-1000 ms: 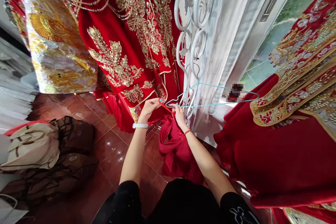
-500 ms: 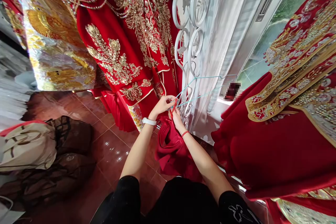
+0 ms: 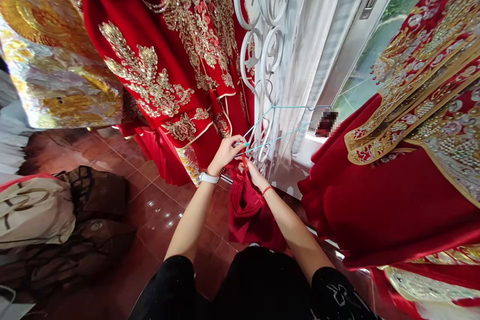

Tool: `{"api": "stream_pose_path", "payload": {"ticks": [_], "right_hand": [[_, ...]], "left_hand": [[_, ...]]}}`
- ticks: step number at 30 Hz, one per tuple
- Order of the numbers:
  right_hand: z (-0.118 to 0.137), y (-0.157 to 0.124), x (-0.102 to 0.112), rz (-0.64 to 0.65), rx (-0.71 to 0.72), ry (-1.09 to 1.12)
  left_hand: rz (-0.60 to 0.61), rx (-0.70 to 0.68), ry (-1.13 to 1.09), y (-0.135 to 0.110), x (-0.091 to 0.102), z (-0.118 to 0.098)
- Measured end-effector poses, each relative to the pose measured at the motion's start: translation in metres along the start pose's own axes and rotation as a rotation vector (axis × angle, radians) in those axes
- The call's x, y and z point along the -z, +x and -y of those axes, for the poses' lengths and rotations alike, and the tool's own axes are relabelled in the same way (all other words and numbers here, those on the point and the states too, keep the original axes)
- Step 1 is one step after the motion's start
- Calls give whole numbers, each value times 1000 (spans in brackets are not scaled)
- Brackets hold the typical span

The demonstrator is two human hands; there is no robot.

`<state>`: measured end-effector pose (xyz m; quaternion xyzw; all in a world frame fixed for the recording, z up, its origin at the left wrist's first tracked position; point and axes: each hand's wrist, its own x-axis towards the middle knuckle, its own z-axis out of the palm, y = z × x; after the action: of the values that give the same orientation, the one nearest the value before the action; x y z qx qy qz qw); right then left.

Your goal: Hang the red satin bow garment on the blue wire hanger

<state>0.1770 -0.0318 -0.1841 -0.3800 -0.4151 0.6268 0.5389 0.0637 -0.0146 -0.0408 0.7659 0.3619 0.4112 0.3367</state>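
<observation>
A light blue wire hanger point(image 3: 279, 121) hangs by its hook from a white scrolled iron rack point(image 3: 262, 55). My left hand point(image 3: 228, 151), with a white wristband, is closed on the hanger's near end. Just below it my right hand point(image 3: 252, 170), with a red thread at the wrist, pinches a thin red strap point(image 3: 243, 160) of a plain red garment point(image 3: 249, 212) that droops toward the floor. The two hands almost touch at the hanger end.
Red gowns with gold embroidery point(image 3: 176, 60) hang at the left and behind the hands. A red embroidered robe point(image 3: 408, 160) fills the right. Bags point(image 3: 48, 220) lie on the red tiled floor point(image 3: 150, 210) at the left. A white curtain point(image 3: 315, 50) and glass door are beyond the rack.
The hanger has swung from broadside to nearly end-on. My left hand has moved right onto the hanger's near end, close above my right hand. The view has shifted left.
</observation>
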Motion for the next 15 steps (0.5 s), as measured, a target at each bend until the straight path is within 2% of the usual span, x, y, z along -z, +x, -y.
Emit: {"api": "stream_pose_path", "payload": {"ticks": [3,5,7,11,13,15], "right_hand": [[3,-1,10,82,-81,66],[4,-5,24,66,-86,58],[1,-17,48,3,-92,18],[-23,-65,104,-261,-195,-302],[-42,-98,123,-307,-249,-392],[-62,-130,129,-317,-297,-460]], "left_hand": [[51,7,10,-4,2,-3],[60,16,-6,-6,3,-4],[56,22,-20,-8,4,-3],[55,27,-27,-9,8,-1],[49,37,-25,-8,10,0],[46,49,-31,-6,10,3]]}}
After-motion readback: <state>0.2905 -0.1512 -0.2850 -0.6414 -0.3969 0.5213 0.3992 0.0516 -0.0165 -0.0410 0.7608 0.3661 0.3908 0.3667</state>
